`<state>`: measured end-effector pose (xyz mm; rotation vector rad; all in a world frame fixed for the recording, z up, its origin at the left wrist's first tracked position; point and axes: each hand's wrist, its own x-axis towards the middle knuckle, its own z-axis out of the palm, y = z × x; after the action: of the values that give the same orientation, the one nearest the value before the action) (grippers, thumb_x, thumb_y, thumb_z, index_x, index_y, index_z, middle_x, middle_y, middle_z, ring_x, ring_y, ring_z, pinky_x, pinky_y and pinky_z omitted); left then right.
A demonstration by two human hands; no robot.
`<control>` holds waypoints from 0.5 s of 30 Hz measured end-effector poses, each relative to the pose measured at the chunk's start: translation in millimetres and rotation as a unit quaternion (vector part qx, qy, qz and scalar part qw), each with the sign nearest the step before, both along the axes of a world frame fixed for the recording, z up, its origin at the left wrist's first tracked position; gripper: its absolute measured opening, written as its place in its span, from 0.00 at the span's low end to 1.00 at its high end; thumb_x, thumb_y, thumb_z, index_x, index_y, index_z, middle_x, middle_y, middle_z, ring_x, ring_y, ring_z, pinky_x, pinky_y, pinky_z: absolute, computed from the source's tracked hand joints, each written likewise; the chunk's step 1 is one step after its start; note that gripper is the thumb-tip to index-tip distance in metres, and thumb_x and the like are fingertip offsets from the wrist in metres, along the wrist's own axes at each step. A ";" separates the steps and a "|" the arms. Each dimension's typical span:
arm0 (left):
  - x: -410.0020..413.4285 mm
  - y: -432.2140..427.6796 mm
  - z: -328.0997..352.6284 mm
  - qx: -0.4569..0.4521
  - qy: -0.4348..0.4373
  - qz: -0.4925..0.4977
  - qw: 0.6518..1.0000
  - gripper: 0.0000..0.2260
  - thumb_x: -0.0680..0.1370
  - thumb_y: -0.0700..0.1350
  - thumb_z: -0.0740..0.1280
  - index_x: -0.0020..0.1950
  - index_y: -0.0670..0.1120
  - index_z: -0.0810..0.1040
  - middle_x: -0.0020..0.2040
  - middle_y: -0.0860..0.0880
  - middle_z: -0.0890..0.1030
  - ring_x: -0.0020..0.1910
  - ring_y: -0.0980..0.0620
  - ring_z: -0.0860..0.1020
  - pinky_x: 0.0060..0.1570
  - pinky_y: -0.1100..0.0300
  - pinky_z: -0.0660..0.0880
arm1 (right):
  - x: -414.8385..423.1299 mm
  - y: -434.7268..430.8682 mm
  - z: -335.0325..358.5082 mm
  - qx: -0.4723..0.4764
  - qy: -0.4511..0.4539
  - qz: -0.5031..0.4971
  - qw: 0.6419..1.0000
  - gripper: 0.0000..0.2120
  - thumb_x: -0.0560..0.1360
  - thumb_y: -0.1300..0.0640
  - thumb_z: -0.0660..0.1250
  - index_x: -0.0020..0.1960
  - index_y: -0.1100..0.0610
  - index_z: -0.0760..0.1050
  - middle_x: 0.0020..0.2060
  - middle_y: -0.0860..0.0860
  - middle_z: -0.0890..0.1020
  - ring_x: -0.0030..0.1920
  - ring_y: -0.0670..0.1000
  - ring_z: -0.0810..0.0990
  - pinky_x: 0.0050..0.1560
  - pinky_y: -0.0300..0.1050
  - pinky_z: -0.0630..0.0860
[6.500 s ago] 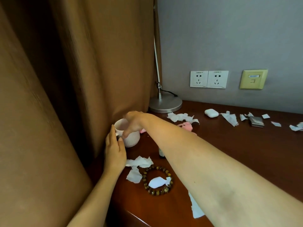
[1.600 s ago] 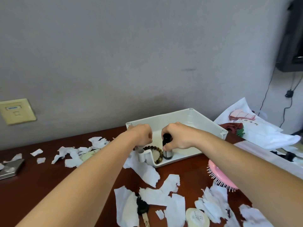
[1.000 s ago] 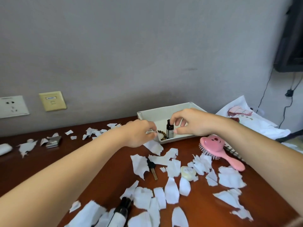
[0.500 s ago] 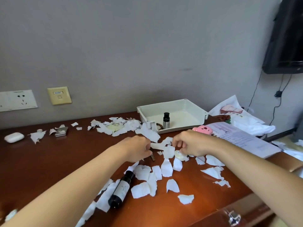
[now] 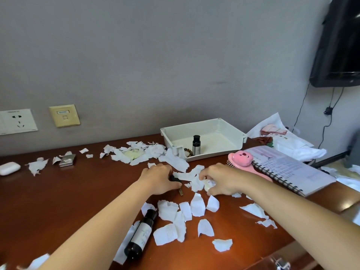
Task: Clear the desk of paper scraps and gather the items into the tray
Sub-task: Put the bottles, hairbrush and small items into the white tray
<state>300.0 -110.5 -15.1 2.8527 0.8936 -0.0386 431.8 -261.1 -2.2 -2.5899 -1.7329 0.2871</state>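
left hand [image 5: 158, 180] grips key [image 5: 174, 178], right hand [image 5: 223, 180] jar [image 5: 209, 185]

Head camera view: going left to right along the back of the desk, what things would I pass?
A white earbud case → small silver case → heap of paper scraps → white tray → spiral notebook.

left hand [image 5: 158, 180] holds key [image 5: 180, 191], right hand [image 5: 221, 180] holds round tin [image 5: 208, 184].
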 end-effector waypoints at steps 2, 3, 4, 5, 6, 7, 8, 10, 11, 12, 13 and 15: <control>6.4 2.7 -2.9 0.008 -0.004 0.001 1.000 0.25 0.73 0.63 0.64 0.65 0.49 0.71 0.61 0.49 0.74 0.61 0.47 0.72 0.62 0.51 0.68 | 0.5 2.1 1.0 0.020 -0.002 0.007 1.000 0.27 0.73 0.54 0.70 0.70 0.51 0.67 0.65 0.54 0.73 0.62 0.56 0.73 0.59 0.49 0.73; 9.1 3.7 -3.5 0.012 -0.007 0.001 1.000 0.25 0.73 0.63 0.65 0.64 0.50 0.72 0.60 0.49 0.75 0.61 0.48 0.72 0.62 0.51 0.67 | 1.2 2.8 1.9 0.032 -0.006 0.011 0.999 0.27 0.73 0.54 0.70 0.70 0.51 0.67 0.65 0.53 0.73 0.63 0.55 0.73 0.58 0.48 0.73; 11.1 4.7 -3.5 0.012 -0.007 0.000 1.000 0.25 0.72 0.63 0.65 0.63 0.50 0.72 0.60 0.49 0.75 0.61 0.48 0.72 0.62 0.51 0.67 | 1.9 3.3 2.8 0.042 -0.009 0.014 0.999 0.27 0.73 0.55 0.69 0.70 0.50 0.66 0.66 0.53 0.72 0.63 0.55 0.73 0.58 0.47 0.72; 12.8 6.0 -3.0 0.007 -0.005 0.001 1.000 0.25 0.72 0.63 0.66 0.63 0.50 0.72 0.59 0.50 0.76 0.60 0.48 0.72 0.61 0.52 0.67 | 2.4 3.2 4.0 0.052 -0.010 0.017 0.998 0.27 0.73 0.55 0.69 0.70 0.50 0.66 0.66 0.53 0.72 0.64 0.55 0.72 0.58 0.46 0.71; 13.6 7.0 -1.8 0.000 0.000 0.003 1.000 0.24 0.73 0.62 0.66 0.62 0.49 0.72 0.59 0.50 0.76 0.59 0.48 0.72 0.61 0.52 0.66 | 2.5 3.2 5.1 0.060 -0.009 0.018 0.998 0.28 0.73 0.56 0.69 0.71 0.50 0.66 0.66 0.52 0.71 0.64 0.54 0.71 0.58 0.46 0.71; 14.3 7.8 -0.5 -0.008 0.008 0.006 1.000 0.23 0.73 0.61 0.67 0.62 0.49 0.72 0.59 0.50 0.76 0.59 0.48 0.72 0.61 0.52 0.65 | 2.9 2.9 6.0 0.069 -0.005 0.019 0.997 0.28 0.73 0.56 0.69 0.71 0.49 0.65 0.66 0.52 0.70 0.65 0.54 0.70 0.59 0.46 0.70; 14.9 8.7 0.5 -0.016 0.016 0.009 1.000 0.23 0.73 0.61 0.67 0.62 0.49 0.72 0.59 0.49 0.76 0.60 0.48 0.72 0.61 0.53 0.65 | 3.4 2.6 6.5 0.080 0.002 0.018 0.997 0.28 0.73 0.57 0.69 0.71 0.49 0.65 0.65 0.51 0.70 0.65 0.53 0.69 0.60 0.46 0.71; 15.9 10.7 0.5 -0.029 0.028 0.015 0.999 0.23 0.73 0.60 0.67 0.62 0.49 0.72 0.60 0.49 0.76 0.60 0.48 0.73 0.62 0.52 0.65 | 4.1 1.4 7.2 0.106 0.020 0.021 0.994 0.28 0.72 0.58 0.69 0.70 0.49 0.66 0.64 0.50 0.70 0.64 0.52 0.69 0.61 0.45 0.71; 15.6 11.4 -0.1 -0.035 0.029 0.018 0.999 0.23 0.73 0.60 0.67 0.63 0.49 0.71 0.60 0.49 0.76 0.60 0.48 0.73 0.62 0.52 0.66 | 4.5 0.7 7.5 0.118 0.027 0.025 0.992 0.27 0.72 0.58 0.70 0.69 0.49 0.67 0.62 0.50 0.70 0.63 0.52 0.70 0.61 0.44 0.70; 15.0 12.1 -1.0 -0.041 0.028 0.020 0.999 0.23 0.74 0.59 0.67 0.62 0.49 0.71 0.60 0.49 0.76 0.60 0.48 0.73 0.63 0.52 0.66 | 4.9 -0.2 7.8 0.130 0.034 0.028 0.991 0.25 0.72 0.58 0.70 0.68 0.50 0.69 0.61 0.50 0.70 0.62 0.51 0.71 0.60 0.44 0.70; 14.0 12.6 -1.9 -0.051 0.025 0.023 0.998 0.22 0.74 0.59 0.67 0.62 0.48 0.71 0.60 0.49 0.76 0.60 0.48 0.73 0.63 0.52 0.67 | 5.0 -0.9 8.3 0.144 0.040 0.029 0.988 0.23 0.72 0.59 0.70 0.66 0.50 0.71 0.59 0.49 0.70 0.59 0.51 0.71 0.59 0.43 0.70; 11.0 13.2 -2.8 -0.076 0.019 0.032 0.996 0.21 0.73 0.58 0.68 0.61 0.48 0.71 0.59 0.48 0.76 0.58 0.48 0.74 0.64 0.51 0.69 | 4.4 -2.4 9.5 0.172 0.054 0.024 0.983 0.21 0.71 0.58 0.71 0.62 0.50 0.72 0.56 0.48 0.71 0.53 0.49 0.73 0.54 0.43 0.73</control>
<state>311.0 -97.3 -17.9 2.6896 0.9450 -0.1476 436.3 -263.5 7.3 -2.2493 -1.6413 0.1130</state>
